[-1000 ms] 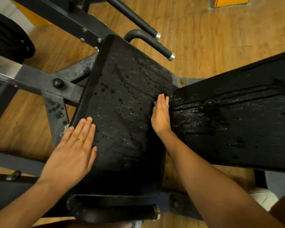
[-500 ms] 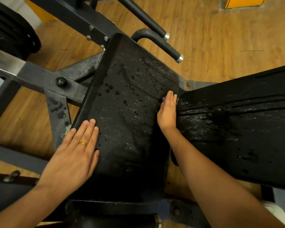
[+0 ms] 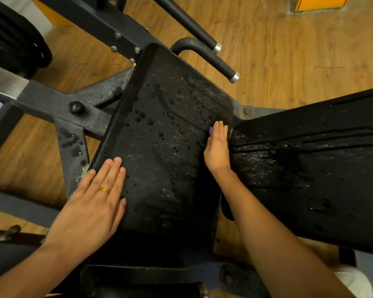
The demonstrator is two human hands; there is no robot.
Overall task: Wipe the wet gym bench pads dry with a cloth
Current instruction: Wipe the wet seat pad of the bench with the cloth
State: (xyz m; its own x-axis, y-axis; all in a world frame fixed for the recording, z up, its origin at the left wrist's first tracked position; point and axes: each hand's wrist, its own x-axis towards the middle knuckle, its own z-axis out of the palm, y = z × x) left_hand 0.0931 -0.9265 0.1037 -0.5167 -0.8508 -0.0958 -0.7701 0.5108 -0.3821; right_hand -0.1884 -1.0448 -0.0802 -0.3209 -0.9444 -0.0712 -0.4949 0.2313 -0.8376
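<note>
Nothing to read right now: the left pad [image 3: 170,147], the right pad [image 3: 310,168], the frame [image 3: 41,97] and the orange box [image 3: 319,3] at the far right show no lettering, label, brand or number that can be made out.

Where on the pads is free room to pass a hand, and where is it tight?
Free: the middle of the seat pad, between the left hand at its left edge and the right hand at its right edge; also the back pad beyond that hand. Tight: where the pads nearly meet, beside the right hand.
</note>
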